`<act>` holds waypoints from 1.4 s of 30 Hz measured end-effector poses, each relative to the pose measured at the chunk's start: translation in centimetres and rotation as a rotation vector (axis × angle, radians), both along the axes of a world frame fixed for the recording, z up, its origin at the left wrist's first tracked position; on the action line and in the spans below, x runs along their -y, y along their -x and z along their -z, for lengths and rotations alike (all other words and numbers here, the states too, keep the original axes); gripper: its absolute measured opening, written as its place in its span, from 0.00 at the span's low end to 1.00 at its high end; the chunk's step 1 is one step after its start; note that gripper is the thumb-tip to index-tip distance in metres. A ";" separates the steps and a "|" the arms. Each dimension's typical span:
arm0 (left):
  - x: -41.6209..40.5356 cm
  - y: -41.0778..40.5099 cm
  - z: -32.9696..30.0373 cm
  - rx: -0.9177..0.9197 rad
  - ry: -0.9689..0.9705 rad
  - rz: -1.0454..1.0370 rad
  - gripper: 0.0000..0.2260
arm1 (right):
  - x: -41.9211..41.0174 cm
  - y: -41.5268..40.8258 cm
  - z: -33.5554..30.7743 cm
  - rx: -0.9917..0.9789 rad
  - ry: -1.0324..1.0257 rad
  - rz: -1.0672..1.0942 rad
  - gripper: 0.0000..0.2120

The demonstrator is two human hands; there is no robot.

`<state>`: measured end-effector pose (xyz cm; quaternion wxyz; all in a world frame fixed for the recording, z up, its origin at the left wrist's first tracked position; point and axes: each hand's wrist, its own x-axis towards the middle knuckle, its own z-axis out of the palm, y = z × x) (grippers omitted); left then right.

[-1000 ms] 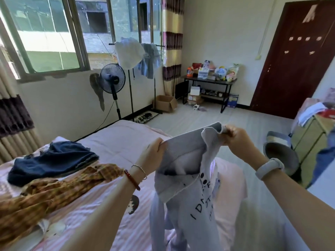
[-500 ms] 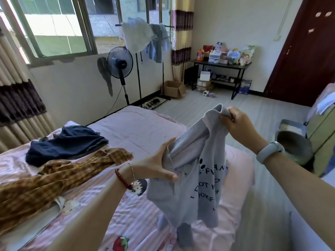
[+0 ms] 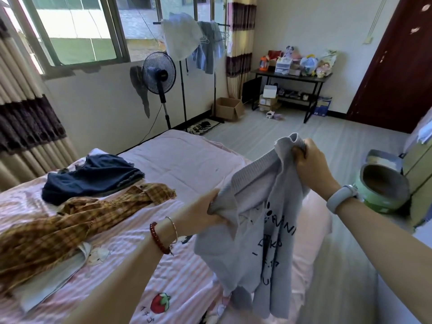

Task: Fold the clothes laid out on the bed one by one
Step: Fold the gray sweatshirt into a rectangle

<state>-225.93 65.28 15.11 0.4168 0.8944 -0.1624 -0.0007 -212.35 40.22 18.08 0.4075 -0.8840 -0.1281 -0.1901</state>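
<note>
Grey soft sweater with black letters (image 3: 261,220) hangs in the air over the pink striped bed (image 3: 187,164). The left hand (image 3: 201,212) grips its lower edge, fingers curled round the cloth. The right hand (image 3: 311,162) pinches the top, higher up. A brown checked shirt (image 3: 77,220) and dark blue clothes (image 3: 91,176) lie on the bed.

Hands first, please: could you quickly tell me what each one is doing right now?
Left hand: grips a bunched edge of the grey sweater.
Right hand: grips the sweater's top edge, holding it up over the bed.
</note>
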 end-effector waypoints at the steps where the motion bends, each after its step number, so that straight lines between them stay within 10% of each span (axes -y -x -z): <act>1: 0.2 -0.1 -0.1 0.023 0.044 -0.088 0.08 | 0.2 0.0 0.0 -0.005 0.017 0.009 0.07; 11: -2.0 -1.4 -1.5 0.327 0.121 -0.563 0.14 | 1.5 2.6 -0.4 0.087 0.037 -0.203 0.15; 20: -3.1 1.7 -2.7 0.161 0.376 -0.613 0.16 | 1.1 6.9 -0.3 0.034 -0.037 -0.327 0.02; 29: 2.1 13.7 -0.7 0.337 0.244 -0.684 0.08 | 2.5 14.1 2.5 0.025 -0.235 -0.474 0.13; 38: 9.2 23.5 1.1 0.236 0.469 -0.884 0.19 | 6.4 19.4 4.8 -0.051 -0.370 -0.663 0.11; 42: 9.7 26.8 1.3 0.180 0.541 -0.946 0.08 | 5.9 20.2 4.9 -0.106 -0.423 -0.758 0.13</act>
